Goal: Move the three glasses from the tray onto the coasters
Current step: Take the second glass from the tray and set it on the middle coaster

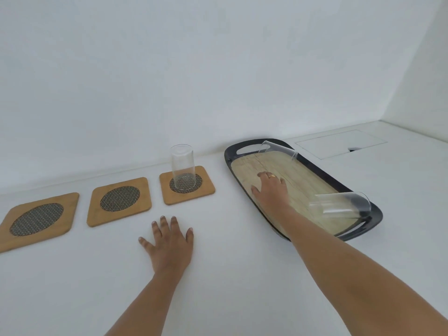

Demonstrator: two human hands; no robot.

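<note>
One clear glass (183, 166) stands upright on the rightmost wooden coaster (208, 190). The middle coaster (95, 214) and the left coaster (70, 202) are bare. A dark-rimmed tray (228, 156) with a pale wood-look floor lies to the right. Two more clear glasses stand on it, one at the far end (277, 150) and one at the near end (339, 206). My right hand (270, 190) hovers over the tray's middle between them, fingers curled down, holding nothing. My left hand (168, 241) rests flat on the white table, fingers spread.
A white wall rises right behind the coasters and tray. A flush rectangular hatch (339, 144) with a small dark notch sits in the table surface behind the tray, at the back right.
</note>
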